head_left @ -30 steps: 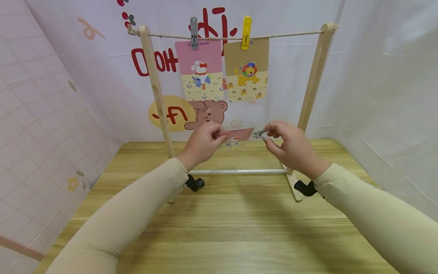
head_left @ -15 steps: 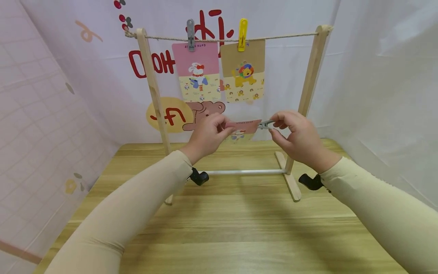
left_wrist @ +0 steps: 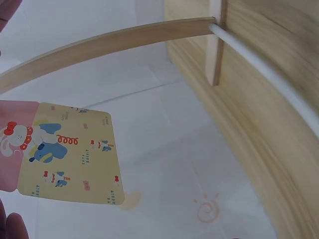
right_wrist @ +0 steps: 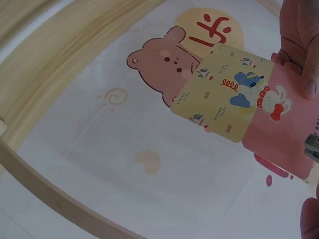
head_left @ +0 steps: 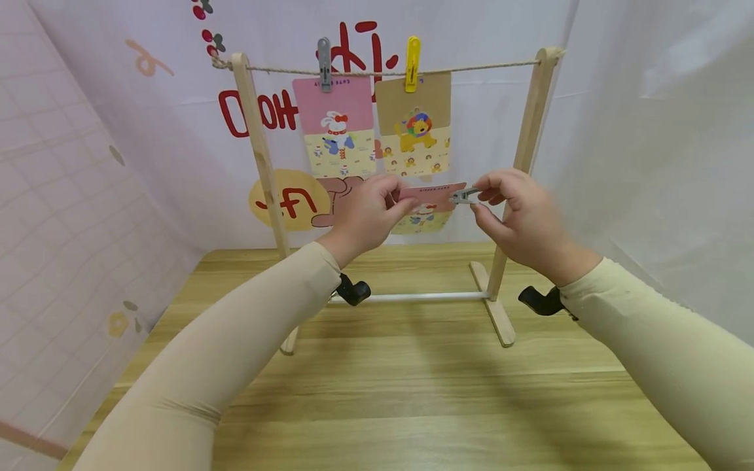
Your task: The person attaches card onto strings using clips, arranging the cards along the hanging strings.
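Observation:
My left hand point(head_left: 374, 212) pinches the upper left corner of a pink and yellow card point(head_left: 432, 219) with a rabbit on it, thumb in front. At the card's upper right corner, my right hand point(head_left: 524, 216) holds a grey clothespin point(head_left: 465, 195) between thumb and fingers, its tip overlapping the card there. In the right wrist view the grey clothespin point(right_wrist: 313, 145) shows at the pink end of the card point(right_wrist: 284, 124). The left wrist view shows the card point(left_wrist: 75, 154) hanging in the air, its pink end cut off by the frame.
A rope point(head_left: 483, 67) runs between two wooden posts point(head_left: 533, 124). From it hang a pink rabbit card point(head_left: 336, 124) under a grey clothespin point(head_left: 324, 64) and a brown lion card point(head_left: 414, 124) under a yellow clothespin point(head_left: 412, 64). A white rod point(head_left: 424, 297) joins the posts low down.
Both hands have risen towards the rope and shifted slightly right, carrying the card and clothespin. The clothespin's tip, apart from the card at first, now overlaps its corner.

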Motion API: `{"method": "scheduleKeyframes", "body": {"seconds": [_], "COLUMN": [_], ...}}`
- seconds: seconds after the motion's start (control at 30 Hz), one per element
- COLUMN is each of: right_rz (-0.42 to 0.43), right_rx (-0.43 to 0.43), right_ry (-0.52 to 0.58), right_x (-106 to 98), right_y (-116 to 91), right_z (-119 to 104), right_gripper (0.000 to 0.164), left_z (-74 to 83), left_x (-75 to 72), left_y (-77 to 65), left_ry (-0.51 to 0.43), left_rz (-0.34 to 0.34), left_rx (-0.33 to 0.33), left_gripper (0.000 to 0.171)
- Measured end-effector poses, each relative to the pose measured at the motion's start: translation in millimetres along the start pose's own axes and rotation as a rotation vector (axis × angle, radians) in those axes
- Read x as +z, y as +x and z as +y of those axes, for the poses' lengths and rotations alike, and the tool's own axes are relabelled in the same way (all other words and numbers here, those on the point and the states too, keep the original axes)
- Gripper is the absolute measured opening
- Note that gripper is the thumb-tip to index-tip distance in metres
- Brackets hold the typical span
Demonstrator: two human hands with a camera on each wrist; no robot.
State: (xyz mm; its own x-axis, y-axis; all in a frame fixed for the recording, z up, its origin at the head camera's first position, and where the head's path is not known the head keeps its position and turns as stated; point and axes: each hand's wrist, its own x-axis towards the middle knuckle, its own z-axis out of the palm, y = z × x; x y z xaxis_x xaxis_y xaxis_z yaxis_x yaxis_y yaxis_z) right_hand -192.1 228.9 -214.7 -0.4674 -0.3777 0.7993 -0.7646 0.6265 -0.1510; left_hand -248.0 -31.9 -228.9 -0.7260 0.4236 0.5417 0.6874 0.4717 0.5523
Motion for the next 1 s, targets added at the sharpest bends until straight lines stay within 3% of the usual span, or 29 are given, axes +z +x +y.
{"method": "scheduleKeyframes", "body": {"seconds": [0.37, 0.67, 1.0], "right_rz": [0.06, 0.103, 0.156], "right_rx": [0.011, 0.02, 0.038], "right_ry": [-0.025, -0.054, -0.12], "right_x": [-23.4, -39.2, -53.8], "right_y": [19.2, 32.1, 53.2], "right_z": [2.7, 0.2, 0.9], "right_gripper": [0.02, 0.021, 0.022], "left_z": [23.6, 41.9, 58.6], "left_x": [-5.4, -8.1, -10.9], "left_y": [26.5, 46.6, 70.1], "left_ry": [-0.108, -0.083, -0.108], "left_rz": [0.04, 0.081, 0.116], "left_rx": [-0.016, -0.023, -0.081], "left_gripper": [0.019, 0.022, 0.02]}}
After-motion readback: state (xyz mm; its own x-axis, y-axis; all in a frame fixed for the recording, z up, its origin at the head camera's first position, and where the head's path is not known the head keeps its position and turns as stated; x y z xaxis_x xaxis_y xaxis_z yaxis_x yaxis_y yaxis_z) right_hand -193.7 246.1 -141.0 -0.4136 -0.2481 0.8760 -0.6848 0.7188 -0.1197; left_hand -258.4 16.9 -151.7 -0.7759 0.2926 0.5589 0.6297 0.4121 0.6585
